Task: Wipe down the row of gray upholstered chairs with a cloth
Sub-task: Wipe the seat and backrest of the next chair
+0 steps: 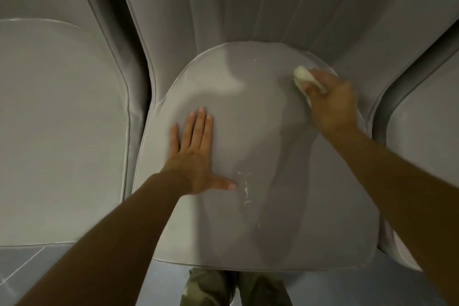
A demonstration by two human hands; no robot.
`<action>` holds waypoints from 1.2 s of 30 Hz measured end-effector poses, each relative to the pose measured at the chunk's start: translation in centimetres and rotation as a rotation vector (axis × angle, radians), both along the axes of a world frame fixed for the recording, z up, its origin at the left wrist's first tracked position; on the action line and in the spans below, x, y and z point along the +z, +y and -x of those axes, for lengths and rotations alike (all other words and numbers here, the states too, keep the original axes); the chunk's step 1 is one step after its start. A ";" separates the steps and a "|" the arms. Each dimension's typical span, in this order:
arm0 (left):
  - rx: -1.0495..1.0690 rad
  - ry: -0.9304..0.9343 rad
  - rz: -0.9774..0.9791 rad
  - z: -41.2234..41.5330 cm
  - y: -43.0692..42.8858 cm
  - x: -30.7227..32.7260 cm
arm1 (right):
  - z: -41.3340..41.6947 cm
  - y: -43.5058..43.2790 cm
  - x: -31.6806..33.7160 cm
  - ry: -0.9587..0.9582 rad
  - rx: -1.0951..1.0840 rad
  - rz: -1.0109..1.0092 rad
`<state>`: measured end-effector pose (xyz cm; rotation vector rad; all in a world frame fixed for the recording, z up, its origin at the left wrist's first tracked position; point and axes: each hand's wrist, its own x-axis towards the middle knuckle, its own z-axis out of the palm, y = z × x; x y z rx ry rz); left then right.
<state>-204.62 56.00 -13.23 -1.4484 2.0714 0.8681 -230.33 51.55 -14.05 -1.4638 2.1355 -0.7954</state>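
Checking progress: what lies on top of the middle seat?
The left hand lies flat on the seat; the right hand grips a pale cloth near its back right edge. Whitish streaks show. The fabric under the hands is hidden.

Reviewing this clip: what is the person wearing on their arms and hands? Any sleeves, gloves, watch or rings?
Nothing shows on either. The left hand and right hand are bare, with no gloves. The left forearm and right forearm are uncovered to the frame edge: no sleeves, watch or bands. No ring shows on the left hand; the right hand is too blurred to tell.
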 end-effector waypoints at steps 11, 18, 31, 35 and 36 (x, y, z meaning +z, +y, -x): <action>0.082 -0.010 -0.041 0.9 -1.4 -0.1 | -5.9 4.6 -2.1 -0.013 0.516 0.069; 0.080 -0.018 -0.055 0.9 -1.7 -0.9 | -2.9 -8.0 -1.0 0.097 0.325 0.067; 0.084 0.017 0.051 0.8 -1.2 -1.1 | -6.2 1.5 -3.3 0.120 0.664 -0.041; 0.113 0.069 0.063 0.2 0.5 -0.6 | -7.1 8.9 -2.4 0.041 0.650 -0.043; 0.111 0.083 0.076 -0.1 1.4 -0.7 | -7.1 9.7 -2.0 0.006 0.655 -0.040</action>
